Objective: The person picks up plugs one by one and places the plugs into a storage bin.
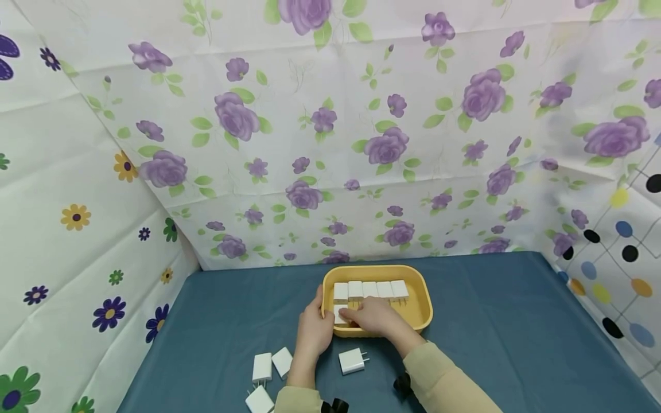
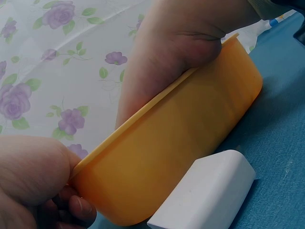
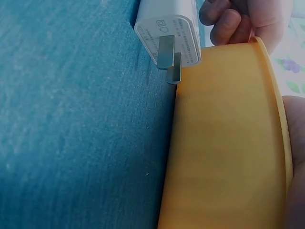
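Note:
A yellow plastic tray (image 1: 426, 298) stands near the back of the table. Inside it, several white plug chargers (image 1: 369, 289) form a row along the far side, prongs facing me. My left hand (image 1: 315, 328) grips the tray's left end, the thumb at the rim and the fingers curled below it in the left wrist view. Reaching over the near rim, my right hand (image 1: 376, 316) holds a white charger (image 1: 338, 310) at the tray's front left corner, below the row. Its fingertips are partly hidden by the tray wall in both wrist views.
On the blue tablecloth (image 1: 485, 344), one loose charger (image 1: 352, 361) lies just in front of the tray, prongs to the right. Several more, including one charger (image 1: 262, 367), lie left of my left forearm. Flowered cloth (image 1: 310, 143) hangs behind the table.

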The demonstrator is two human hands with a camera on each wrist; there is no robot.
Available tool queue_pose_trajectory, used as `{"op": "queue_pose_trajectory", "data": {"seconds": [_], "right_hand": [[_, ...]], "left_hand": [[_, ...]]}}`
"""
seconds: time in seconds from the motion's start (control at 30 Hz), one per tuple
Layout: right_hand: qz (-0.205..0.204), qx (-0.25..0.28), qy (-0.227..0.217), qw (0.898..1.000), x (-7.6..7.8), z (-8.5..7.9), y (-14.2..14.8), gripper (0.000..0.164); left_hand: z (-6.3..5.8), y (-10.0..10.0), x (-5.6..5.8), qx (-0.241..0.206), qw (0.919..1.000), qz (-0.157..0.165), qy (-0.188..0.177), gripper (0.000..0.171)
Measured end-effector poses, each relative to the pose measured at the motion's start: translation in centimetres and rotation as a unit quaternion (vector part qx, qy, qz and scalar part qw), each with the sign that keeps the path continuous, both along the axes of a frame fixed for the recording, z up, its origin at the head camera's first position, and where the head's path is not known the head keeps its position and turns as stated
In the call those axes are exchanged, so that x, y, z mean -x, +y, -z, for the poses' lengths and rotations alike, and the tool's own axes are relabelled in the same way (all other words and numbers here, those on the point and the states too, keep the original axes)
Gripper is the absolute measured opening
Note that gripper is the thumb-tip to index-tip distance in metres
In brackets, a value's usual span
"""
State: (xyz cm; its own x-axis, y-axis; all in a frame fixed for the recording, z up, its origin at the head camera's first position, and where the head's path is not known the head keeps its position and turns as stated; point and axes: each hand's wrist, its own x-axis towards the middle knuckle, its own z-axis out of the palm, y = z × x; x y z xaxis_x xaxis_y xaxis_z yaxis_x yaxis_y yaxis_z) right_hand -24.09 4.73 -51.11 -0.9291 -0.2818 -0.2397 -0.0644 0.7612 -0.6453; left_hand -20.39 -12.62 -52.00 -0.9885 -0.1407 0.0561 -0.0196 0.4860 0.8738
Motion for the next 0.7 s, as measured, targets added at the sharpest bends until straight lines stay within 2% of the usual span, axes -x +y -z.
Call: {"op": "queue_pose_trajectory", "data": {"seconds": [0.33, 0.43, 0.53, 0.63, 0.7], "right_hand": [[-0.005, 0.013, 0.020, 1.000, -0.2, 0.0, 0.3, 0.066], [-0.001, 0.031, 0.028, 0.999, -0.2, 0.0, 0.4, 0.067], [0.013, 0.080, 0.037, 0.996, -0.2, -0.1, 0.7, 0.064], [0.023, 0.153, 0.044, 0.987, -0.2, -0.2, 1.1, 0.057], [0.014, 0.195, 0.047, 0.980, -0.3, -0.4, 1.4, 0.053]], "left_hand": [[-0.2, 0.0, -0.1, -0.004, 0.9999, -0.001, 0.011, 0.067], [-0.2, 0.0, -0.2, -0.003, 0.9999, -0.004, 0.010, 0.066], [-0.1, 0.0, -0.1, 0.002, 0.9999, -0.007, 0.013, 0.065], [0.0, 0.1, 0.0, 0.003, 0.9999, -0.008, 0.007, 0.065], [0.0, 0.1, 0.1, 0.004, 0.9999, -0.007, 0.009, 0.066]]}}
